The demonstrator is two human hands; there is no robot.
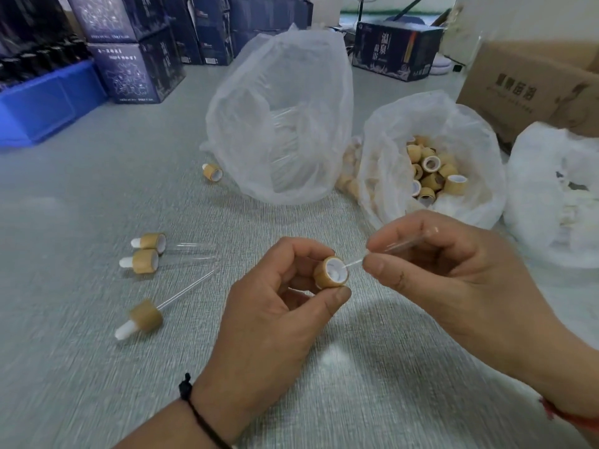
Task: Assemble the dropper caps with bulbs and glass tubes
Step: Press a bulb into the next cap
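My left hand grips a bamboo-coloured dropper cap with its white open side turned to the right. My right hand pinches a clear glass tube whose tip sits at the cap's white inner hole. Three finished droppers lie on the table to the left: two side by side and one nearer me, each with a white bulb and a glass tube. A lone cap with a bulb lies by the big bag.
A tall clear plastic bag with glass tubes stands at centre back. An open bag of bamboo caps sits to its right, another white bag at the far right. A blue bin, dark boxes and a cardboard carton line the back.
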